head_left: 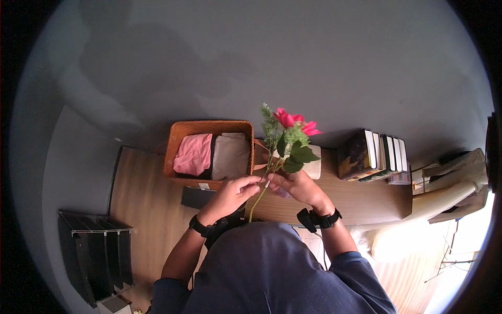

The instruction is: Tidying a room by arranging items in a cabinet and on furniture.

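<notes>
A flower stem (254, 205) with pink-red blooms (293, 120), a feathery green sprig (270, 128) and dark green leaves (302, 153) stands tilted in front of my body. My left hand (234, 194) pinches at the stem from the left, thumb and forefinger together. From the other side my right hand (300, 187) grips the stem between thumb and fingers, just under the leaves. A small white piece (267, 184) shows on the stem between my fingertips. The stem's lower end drops out of sight against my shirt.
To the left, a woven brown basket (209, 126) holds folded pink cloth (193, 154) and grey cloth (230, 155). Several books (372, 156) stand upright on the wooden table (361, 197) at right. A black rack (99, 256) is on the floor at lower left.
</notes>
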Motion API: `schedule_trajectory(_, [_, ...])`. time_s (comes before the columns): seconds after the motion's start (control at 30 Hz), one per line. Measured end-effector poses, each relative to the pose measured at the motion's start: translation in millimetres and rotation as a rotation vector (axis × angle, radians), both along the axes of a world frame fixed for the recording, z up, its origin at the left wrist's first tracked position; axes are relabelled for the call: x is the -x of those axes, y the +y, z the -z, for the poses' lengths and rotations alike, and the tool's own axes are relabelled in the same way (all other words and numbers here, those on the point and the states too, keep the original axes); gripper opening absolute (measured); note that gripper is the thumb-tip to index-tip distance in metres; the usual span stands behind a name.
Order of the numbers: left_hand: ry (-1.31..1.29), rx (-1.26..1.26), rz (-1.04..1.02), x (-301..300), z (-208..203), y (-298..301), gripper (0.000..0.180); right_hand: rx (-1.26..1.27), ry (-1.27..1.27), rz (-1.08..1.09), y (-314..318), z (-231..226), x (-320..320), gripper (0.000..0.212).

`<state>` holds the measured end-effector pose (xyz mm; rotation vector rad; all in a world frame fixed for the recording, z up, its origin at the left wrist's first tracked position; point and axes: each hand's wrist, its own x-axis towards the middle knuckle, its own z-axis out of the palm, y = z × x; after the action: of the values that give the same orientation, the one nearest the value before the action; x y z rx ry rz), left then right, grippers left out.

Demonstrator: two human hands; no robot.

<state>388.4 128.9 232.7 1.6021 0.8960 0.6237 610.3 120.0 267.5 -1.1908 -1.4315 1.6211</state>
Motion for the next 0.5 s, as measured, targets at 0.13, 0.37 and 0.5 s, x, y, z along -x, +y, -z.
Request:
schedule_trajectory(0.13, [-0.03, 0.018, -0.026, 1, 0, -7, 0.027, -0.031, -0.12, 0.015, -4, 3, 0, 0.024])
schedule_trajectory(0.37, [-0.048, 0.176, -0.072, -3, 15, -12, 0.029, 0.042, -0.071, 0.203, -12, 20, -7, 0.027])
schedule_trajectory(0.5, [-0.017, 0.151, -0.023, -6, 9, -11, 0.029, -0.068, -0.17, 0.223, -17, 25, -7, 0.029])
